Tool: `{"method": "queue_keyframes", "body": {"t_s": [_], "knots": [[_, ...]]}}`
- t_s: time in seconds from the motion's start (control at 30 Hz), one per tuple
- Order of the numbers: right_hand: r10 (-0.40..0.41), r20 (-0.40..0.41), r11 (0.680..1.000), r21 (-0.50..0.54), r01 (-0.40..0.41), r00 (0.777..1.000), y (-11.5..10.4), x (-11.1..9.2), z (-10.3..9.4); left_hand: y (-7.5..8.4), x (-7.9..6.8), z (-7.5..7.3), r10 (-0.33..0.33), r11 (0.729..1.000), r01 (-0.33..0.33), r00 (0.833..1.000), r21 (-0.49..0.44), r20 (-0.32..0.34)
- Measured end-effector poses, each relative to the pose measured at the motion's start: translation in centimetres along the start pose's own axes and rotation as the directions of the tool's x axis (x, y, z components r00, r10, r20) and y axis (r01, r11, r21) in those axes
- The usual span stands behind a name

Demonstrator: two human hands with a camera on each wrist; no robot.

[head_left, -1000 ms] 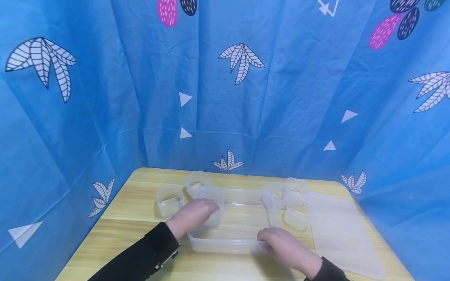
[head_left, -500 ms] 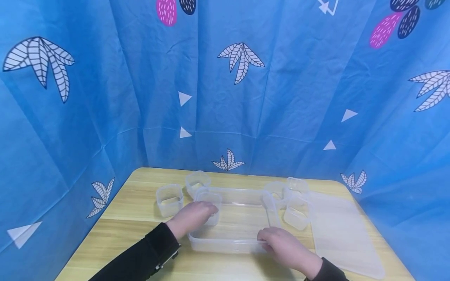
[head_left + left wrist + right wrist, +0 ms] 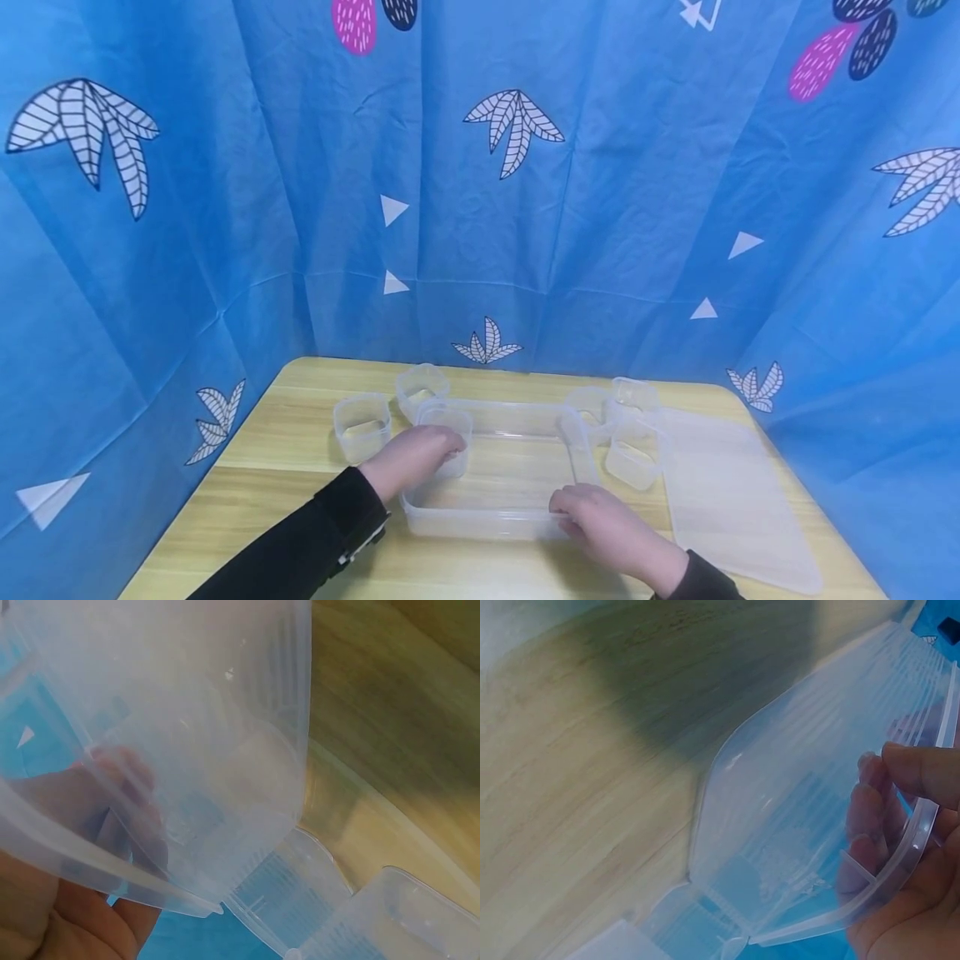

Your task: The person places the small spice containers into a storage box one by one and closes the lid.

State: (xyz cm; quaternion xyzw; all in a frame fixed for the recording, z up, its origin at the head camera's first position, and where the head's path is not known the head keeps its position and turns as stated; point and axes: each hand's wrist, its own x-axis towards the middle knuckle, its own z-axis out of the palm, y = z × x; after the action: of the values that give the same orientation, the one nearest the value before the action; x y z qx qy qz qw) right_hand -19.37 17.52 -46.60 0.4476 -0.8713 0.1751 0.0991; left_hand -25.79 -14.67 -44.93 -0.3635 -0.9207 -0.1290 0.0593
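A large clear rectangular plastic box [image 3: 491, 525] stands open-topped on the table in front of me. Inside its left end is a small clear container [image 3: 455, 458], and my left hand [image 3: 422, 457] pinches the near side of it. Through clear plastic in the left wrist view, the left hand's fingers [image 3: 124, 776] show curled. At the box's front right corner, my right hand [image 3: 603, 525] grips the rim, thumb on one side and fingers on the other, as the right wrist view shows. The left hand partly hides the small container.
Two small clear containers, one nearer [image 3: 363, 450] and one farther [image 3: 411, 404], stand left of the box. Several more, including a near one [image 3: 633, 471], cluster at its right. A flat translucent lid [image 3: 735, 500] lies at the table's right. Blue curtain [image 3: 480, 233] surrounds the table.
The small container in my left hand has shifted slightly left, settling toward the large box's left end wall. My right hand and the large box have stayed in place.
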Motion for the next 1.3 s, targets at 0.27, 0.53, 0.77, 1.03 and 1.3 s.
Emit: {"method": "queue_keyframes", "body": {"t_s": [0.27,0.53,0.77,1.03,1.3], "knots": [[0.019,0.004,1.0,0.013,-0.019,1.0,0.11,-0.16,0.16,-0.22,0.49,-0.03,-0.031,0.999,0.031,0.999,-0.014,0.015],[0.026,-0.013,0.999,-0.02,-0.026,1.0,0.12,-0.33,0.3,-0.37,0.9,0.0,-0.027,0.999,0.028,1.0,-0.036,0.006],[0.023,-0.043,0.999,-0.041,-0.024,0.999,0.14,-0.4,0.47,-0.38,0.97,-0.14,-0.036,0.999,0.036,0.999,-0.041,0.003],[0.02,-0.055,0.999,-0.04,-0.022,0.998,-0.05,-0.39,0.6,-0.33,0.61,0.21,-0.053,0.998,0.053,0.999,-0.028,0.014],[0.031,-0.049,0.999,-0.04,-0.033,0.998,-0.26,-0.44,0.53,0.02,0.5,0.24,-0.112,0.993,0.112,0.993,-0.026,0.032]]}}
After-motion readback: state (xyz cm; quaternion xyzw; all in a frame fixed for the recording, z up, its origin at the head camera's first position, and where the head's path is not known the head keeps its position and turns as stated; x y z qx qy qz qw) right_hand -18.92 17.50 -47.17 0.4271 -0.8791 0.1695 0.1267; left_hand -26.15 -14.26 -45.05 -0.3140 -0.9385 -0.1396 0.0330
